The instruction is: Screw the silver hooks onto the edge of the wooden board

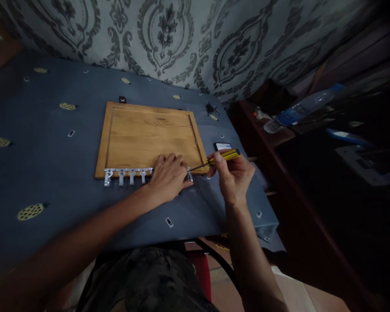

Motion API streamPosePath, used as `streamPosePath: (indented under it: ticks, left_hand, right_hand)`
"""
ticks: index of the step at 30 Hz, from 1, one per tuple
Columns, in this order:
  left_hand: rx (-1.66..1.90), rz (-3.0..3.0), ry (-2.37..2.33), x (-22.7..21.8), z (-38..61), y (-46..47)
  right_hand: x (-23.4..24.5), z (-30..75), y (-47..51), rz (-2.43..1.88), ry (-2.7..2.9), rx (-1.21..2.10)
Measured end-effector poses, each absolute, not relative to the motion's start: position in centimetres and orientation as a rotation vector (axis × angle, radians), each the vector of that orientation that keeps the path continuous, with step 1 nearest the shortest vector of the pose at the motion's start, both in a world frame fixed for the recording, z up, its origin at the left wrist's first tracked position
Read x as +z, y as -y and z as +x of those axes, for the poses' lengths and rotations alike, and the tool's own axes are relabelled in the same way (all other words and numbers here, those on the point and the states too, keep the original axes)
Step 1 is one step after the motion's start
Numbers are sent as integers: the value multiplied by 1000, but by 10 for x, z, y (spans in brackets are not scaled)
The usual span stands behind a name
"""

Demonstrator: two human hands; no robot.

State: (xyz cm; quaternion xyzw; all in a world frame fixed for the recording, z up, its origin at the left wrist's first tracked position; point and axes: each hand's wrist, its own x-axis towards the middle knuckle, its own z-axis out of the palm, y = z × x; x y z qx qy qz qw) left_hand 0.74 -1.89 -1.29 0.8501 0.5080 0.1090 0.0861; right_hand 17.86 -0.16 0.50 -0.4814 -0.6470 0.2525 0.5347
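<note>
A wooden framed board (151, 136) lies flat on the cloth-covered table. Along its near edge runs a metal hook rail (132, 170), its several silver hooks hanging over the side. My left hand (169, 177) is closed over the right part of the rail, fingers bent and thumb low, hiding some of the hooks. A screwdriver (225, 156) with a yellow and black handle is gripped in my right hand (235, 175). Its shaft slants left, with the tip at the rail's right end beside my left fingers. Any screw at the tip is too small to make out.
Right of the board lies a phone (222, 146) with its screen lit. Behind it is a small black object (211, 109). A plastic water bottle (302, 109) rests on the dark furniture at the right. A patterned curtain (165, 39) hangs along the table's far side.
</note>
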Motion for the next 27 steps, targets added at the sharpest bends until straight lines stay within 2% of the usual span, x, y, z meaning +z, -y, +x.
streamPosePath:
  ticks: [27]
  left_hand:
    - [283,2521,-1513,-12,7,19]
  right_hand:
    - [6,179,1,-1116,1590,627]
